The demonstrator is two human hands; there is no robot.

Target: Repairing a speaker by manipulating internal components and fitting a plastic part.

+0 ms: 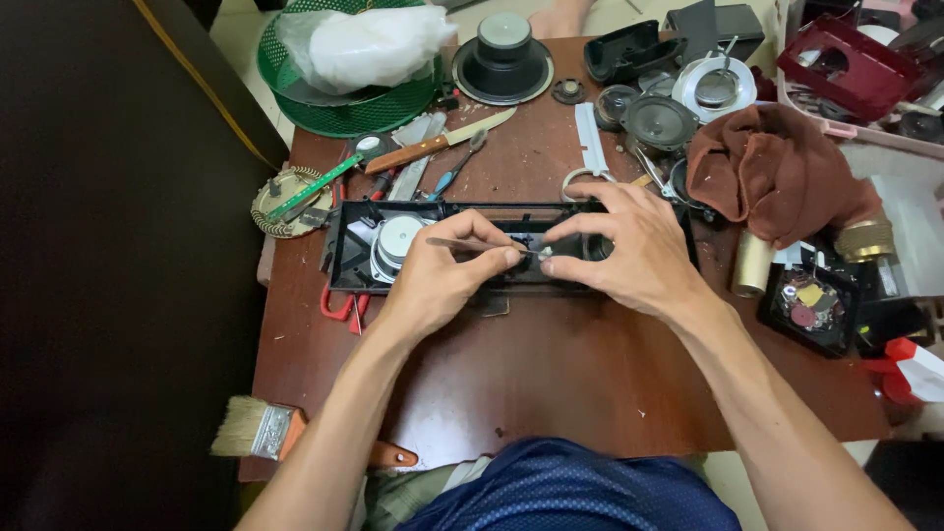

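At the frame's centre, a long black plastic speaker housing (354, 265) lies on the reddish-brown wooden table (551, 374). The left hand (438, 275) pinches a thin metal tool (472, 244); the right hand (629, 246) grips the housing's dark middle part, fingers curled narrow.

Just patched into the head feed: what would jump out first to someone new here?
At the centre of the wooden table, both hands work over a long black speaker housing: the left hand holds a thin metal tool, the right hand pinches a small part at its tip. A green mesh basket sits top left, a rust-brown cloth right.
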